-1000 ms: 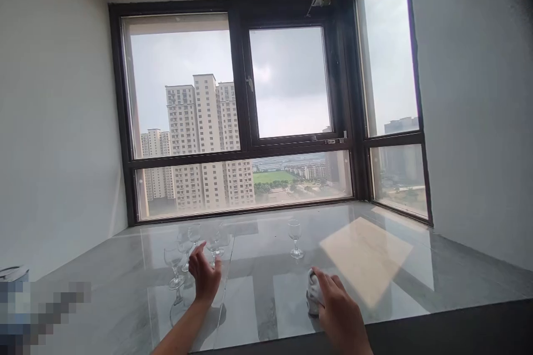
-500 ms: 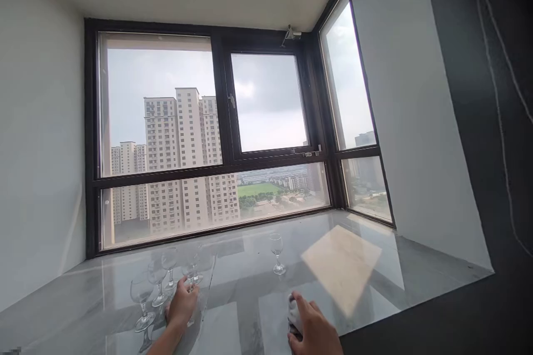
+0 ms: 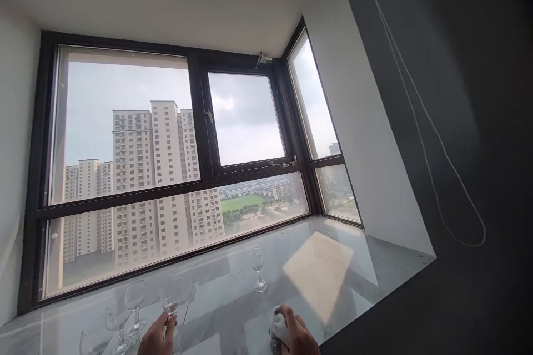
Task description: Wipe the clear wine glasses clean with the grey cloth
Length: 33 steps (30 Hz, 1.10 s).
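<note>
My left hand (image 3: 157, 335) is closed, thumb and fingers pinched at the stem of a clear wine glass (image 3: 170, 298), just under its bowl. Left of this hand, more stemmed glasses stand on the grey stone sill, among them one wine glass (image 3: 135, 299) behind and another (image 3: 117, 319) nearer me. The closest glass (image 3: 95, 340) is cut off by the lower picture edge. My right hand (image 3: 297, 335) is closed around a bunched white cloth (image 3: 278, 326). Apart from the group, a single upright wine glass (image 3: 257, 266) stands beyond the cloth.
The shiny stone sill (image 3: 225, 294) carries a bright patch of sunlight (image 3: 320, 274) at the right. Dark window frames (image 3: 125, 197) border its back. A looped cord (image 3: 441, 144) hangs on the dark wall at the right, past the sill's front edge.
The view has swung right and upward, so the window, glasses and hands sit further left and mostly lower. My left hand stays at a glass; my right hand still grips the cloth.
</note>
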### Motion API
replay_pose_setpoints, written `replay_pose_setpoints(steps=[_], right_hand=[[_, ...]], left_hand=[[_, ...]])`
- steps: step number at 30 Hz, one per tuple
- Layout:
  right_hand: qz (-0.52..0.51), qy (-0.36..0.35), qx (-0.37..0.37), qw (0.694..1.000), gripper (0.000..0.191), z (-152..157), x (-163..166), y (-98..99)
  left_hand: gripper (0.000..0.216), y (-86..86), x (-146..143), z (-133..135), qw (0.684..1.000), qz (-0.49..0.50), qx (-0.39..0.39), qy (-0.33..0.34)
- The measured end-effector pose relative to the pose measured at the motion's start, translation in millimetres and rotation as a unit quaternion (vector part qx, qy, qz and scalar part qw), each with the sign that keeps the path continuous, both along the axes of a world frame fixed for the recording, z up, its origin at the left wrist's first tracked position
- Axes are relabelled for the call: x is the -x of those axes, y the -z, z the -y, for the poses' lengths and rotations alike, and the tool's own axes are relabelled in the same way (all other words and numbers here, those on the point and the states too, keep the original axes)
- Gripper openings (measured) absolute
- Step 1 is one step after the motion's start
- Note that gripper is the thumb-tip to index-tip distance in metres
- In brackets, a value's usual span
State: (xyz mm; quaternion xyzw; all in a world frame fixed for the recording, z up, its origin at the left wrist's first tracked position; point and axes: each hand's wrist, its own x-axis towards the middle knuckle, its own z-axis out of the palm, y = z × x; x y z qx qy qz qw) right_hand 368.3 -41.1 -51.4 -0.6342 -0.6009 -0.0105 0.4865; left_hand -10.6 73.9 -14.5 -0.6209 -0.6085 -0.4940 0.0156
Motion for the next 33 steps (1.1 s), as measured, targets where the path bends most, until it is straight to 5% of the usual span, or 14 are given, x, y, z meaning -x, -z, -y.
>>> replay_pose_setpoints(steps=[5, 13, 24, 33], right_hand=[[-0.138, -0.045, -0.050, 0.988, 0.054, 11, -7, -13.2], [-0.168, -0.104, -0.129, 0.972, 0.048, 32, -4, -46.6], [-0.203, -0.153, -0.111, 0.961, 0.047, 44, -15, -73.3], [-0.260, -0.217, -0.079, 0.937, 0.056, 39, -19, -73.9]], left_hand=[[0.037, -2.1, -54, 20, 0.953, -0.200, -0.159, 0.165], [0.029, -11.7, -168, 61, 0.921, -0.287, -0.114, 0.238], [0.024, -10.2, -172, 72, 0.905, -0.262, -0.126, 0.312], [0.027, -10.8, -175, 68, 0.891, -0.255, -0.109, 0.360]])
